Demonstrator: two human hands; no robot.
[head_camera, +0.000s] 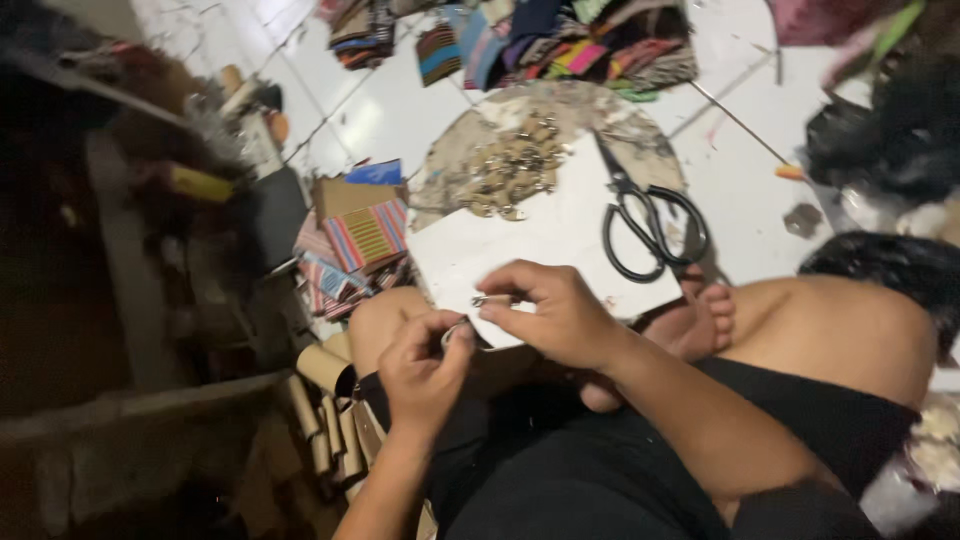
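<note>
While the person sits cross-legged on the pale tiled floor (400, 110), the scene runs so:
Board: white rectangular card (540, 240), centre frame, over the lap.
Fabric: striped woven cloth pieces (365, 235), left of the board.
Scissors: black-handled pair (650, 225), lying unused on the board's right.
Hardware: heap of small brass metal clasps (510, 170) at the board's top, many apparently unworked.
Right hand (555, 315): pinching one small metal clasp (490, 299).
Left hand (425, 365): closed on a small ring-like piece, details unclear.
</note>
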